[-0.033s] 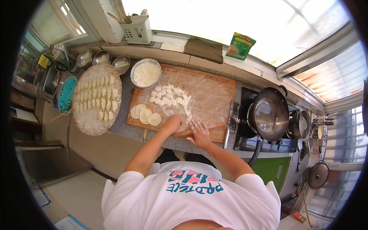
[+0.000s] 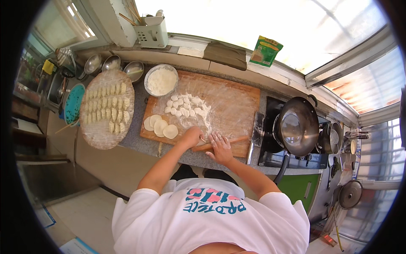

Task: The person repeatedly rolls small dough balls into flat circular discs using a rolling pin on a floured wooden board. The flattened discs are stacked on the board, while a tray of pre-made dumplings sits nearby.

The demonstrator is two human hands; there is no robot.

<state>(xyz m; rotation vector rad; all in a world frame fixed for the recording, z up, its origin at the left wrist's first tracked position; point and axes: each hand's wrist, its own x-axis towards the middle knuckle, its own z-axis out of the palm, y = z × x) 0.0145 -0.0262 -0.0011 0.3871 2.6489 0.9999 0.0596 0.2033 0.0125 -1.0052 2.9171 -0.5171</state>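
Observation:
My left hand [image 2: 193, 136] is closed on the edge of a dough wrapper [image 2: 203, 138], which is mostly hidden by the hands. Flat across a wooden rolling pin [image 2: 239, 139] lies my right hand [image 2: 220, 148], its fingers stretched out and pointing away from me. Both hands are low over the floured wooden board [image 2: 237, 101], near its front edge. Several small dough pieces [image 2: 186, 106] sit in loose flour beyond my left hand. To the left of that hand, rolled round wrappers [image 2: 160, 126] overlap on the board.
Left of the board, a round tray [image 2: 96, 131] bears rows of dumplings. A bowl of flour [image 2: 161, 81] touches the board's far left corner. At the right stands a wok [image 2: 298, 126] on the stove, its handle toward me. A teal basin [image 2: 75, 100] is at the far left.

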